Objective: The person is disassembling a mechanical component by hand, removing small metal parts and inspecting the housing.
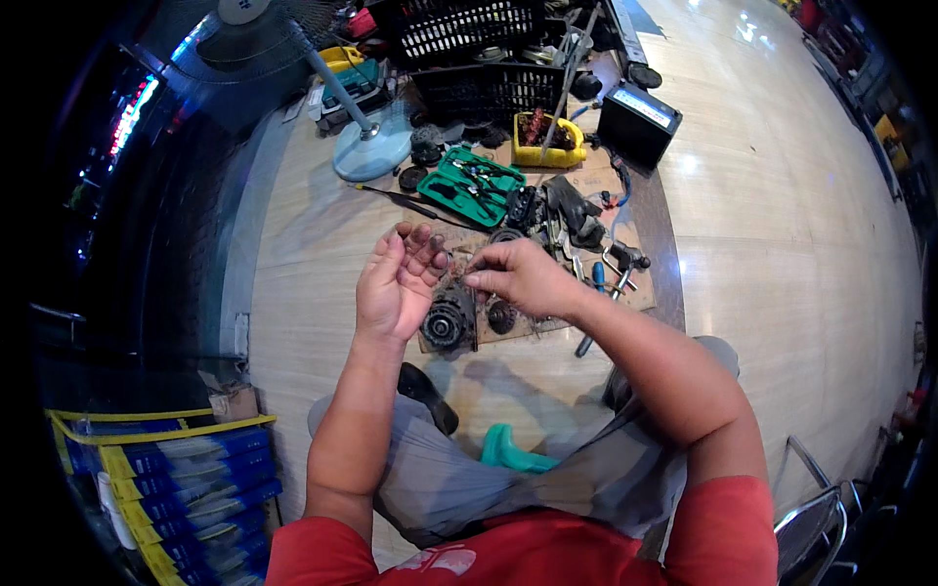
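Note:
My left hand (pixel 399 283) is raised palm up, its fingers loosely curled and apart, with nothing clearly seen in it. Just beside it, my right hand (pixel 526 279) pinches thumb and forefinger together; whatever is between them is too small to make out. Under the hands lies a greasy dark machine part with a round ribbed end (pixel 446 326). A smaller dark toothed part (pixel 500 315) is to its right, partly under my right hand. Both rest on a cardboard sheet (pixel 640 293).
Beyond my hands lie a green tool case (pixel 471 188) and a cut yellow container (pixel 549 143). Further back are black crates (pixel 489 92), a battery (pixel 639 125) and a standing fan (pixel 373 146). A blue-handled screwdriver (pixel 598 275) lies right. A green stool (pixel 508 451) shows between my legs.

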Demonstrator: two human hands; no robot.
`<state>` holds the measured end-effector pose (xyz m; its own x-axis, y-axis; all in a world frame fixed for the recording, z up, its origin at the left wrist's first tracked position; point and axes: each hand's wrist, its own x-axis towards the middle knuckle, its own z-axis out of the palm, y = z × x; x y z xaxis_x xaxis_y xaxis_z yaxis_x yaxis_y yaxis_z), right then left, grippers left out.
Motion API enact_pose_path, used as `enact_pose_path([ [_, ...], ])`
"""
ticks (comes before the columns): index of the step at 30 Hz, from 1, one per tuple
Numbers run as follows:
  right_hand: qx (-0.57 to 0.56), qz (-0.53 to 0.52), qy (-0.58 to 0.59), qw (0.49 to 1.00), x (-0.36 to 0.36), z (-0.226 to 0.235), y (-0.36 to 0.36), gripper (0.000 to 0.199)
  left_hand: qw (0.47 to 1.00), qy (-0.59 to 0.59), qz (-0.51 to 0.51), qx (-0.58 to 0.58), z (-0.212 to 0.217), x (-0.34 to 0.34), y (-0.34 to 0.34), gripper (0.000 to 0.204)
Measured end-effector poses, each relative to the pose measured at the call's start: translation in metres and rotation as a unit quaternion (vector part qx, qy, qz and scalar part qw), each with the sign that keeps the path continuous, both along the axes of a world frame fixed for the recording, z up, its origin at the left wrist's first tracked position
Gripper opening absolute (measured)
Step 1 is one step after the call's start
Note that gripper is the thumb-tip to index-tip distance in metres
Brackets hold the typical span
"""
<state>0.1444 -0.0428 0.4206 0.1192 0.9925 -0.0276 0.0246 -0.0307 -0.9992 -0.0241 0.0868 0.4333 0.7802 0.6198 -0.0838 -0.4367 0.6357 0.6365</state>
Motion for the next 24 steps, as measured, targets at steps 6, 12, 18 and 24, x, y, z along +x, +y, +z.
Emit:
enact_pose_path([
  [6, 0.053, 0.021, -0.317, 0.947, 0.025, 0.006, -0.007, 0.02, 0.983, 0.062, -0.162, 0.059, 0.007, -0.004, -0.005, 0.025],
  [12, 0.006, 0.038, -0.462, 0.886, 0.037, 0.007, -0.009, 0.016, 0.908, 0.253, -0.293, 0.16, 0.013, 0.0, -0.022, 0.03],
  [18, 0.01, -0.01, -0.445, 0.896, 0.029, 0.014, -0.009, 0.018, 0.821, 0.373, -0.301, 0.311, 0.003, 0.004, -0.03, 0.027],
  [24, -0.005, -0.051, -0.375, 0.926, 0.013, 0.023, -0.011, 0.02, 0.847, 0.396, -0.187, 0.302, -0.013, 0.01, -0.032, 0.023],
])
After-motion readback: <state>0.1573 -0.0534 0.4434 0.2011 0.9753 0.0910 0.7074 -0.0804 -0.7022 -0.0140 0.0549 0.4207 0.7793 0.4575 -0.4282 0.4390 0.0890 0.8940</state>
